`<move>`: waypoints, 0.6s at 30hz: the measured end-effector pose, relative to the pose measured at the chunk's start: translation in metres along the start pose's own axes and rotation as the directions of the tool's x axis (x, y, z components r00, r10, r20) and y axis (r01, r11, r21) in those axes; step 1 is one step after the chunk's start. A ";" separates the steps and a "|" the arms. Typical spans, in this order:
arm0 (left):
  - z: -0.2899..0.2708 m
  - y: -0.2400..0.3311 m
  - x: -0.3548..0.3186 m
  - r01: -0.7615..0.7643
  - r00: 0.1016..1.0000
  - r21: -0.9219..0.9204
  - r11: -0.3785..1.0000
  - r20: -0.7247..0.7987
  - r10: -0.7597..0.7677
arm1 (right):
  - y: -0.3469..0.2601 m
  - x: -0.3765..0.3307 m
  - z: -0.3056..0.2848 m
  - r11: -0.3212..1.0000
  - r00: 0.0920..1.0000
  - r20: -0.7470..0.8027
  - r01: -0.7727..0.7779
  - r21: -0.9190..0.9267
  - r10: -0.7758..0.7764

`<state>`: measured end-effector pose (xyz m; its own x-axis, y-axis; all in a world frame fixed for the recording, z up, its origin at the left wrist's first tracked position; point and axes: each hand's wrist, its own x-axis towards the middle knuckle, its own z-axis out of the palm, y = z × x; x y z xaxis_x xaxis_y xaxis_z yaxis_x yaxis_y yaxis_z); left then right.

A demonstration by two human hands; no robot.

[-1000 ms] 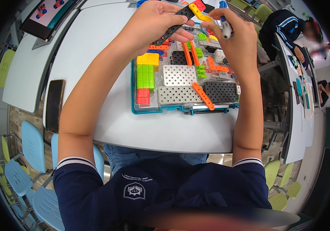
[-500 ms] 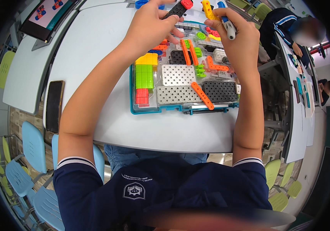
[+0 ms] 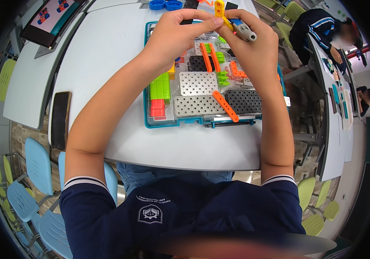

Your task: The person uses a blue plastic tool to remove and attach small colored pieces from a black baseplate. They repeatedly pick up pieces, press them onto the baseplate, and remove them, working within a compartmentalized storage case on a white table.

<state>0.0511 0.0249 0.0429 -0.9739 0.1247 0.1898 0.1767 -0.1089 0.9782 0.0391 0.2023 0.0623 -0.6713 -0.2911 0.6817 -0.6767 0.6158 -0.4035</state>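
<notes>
Over the far part of the parts case, my left hand (image 3: pixel 174 36) and my right hand (image 3: pixel 254 41) meet. Between them stands a yellow angled building piece with holes (image 3: pixel 219 8), pinched by my left thumb and fingers at its lower part. My right fingertips also touch this piece. A blue-and-grey pen-shaped tool (image 3: pixel 244 30) is held in my right hand, its grey end toward me. Behind my left fingers shows a bit of a black part (image 3: pixel 186 21); whether that hand holds it, I cannot tell.
The teal-edged parts case (image 3: pixel 174 124) holds perforated plates, green and red blocks and orange beams, one orange beam (image 3: pixel 225 106) lying across its plates. Blue rings (image 3: pixel 173 5) lie beyond it. A phone (image 3: pixel 61 121) lies at left, a tablet (image 3: pixel 51 19) far left. Another person (image 3: pixel 312 32) works at right.
My hands have come together, the left moving right to the yellow piece. The black piece with a red end no longer shows clearly in my left hand.
</notes>
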 end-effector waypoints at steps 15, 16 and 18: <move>-0.022 -0.008 0.017 0.170 0.981 -0.295 0.940 0.143 -0.132 | -0.003 0.006 -0.022 0.996 0.989 0.144 -0.025 -0.083 0.037; -0.023 -0.010 0.017 0.150 0.982 -0.264 0.953 0.150 -0.113 | 0.000 0.005 -0.027 0.979 0.986 0.154 -0.028 -0.200 0.060; -0.022 -0.014 0.018 0.089 0.983 -0.199 0.976 0.178 -0.054 | 0.013 0.012 -0.020 0.969 0.998 0.056 0.032 -0.245 -0.019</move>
<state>0.0281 0.0071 0.0312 -0.9411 0.3035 0.1489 0.0570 -0.2917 0.9548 0.0288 0.2218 0.0776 -0.6740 -0.3432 0.6541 -0.6034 0.7666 -0.2195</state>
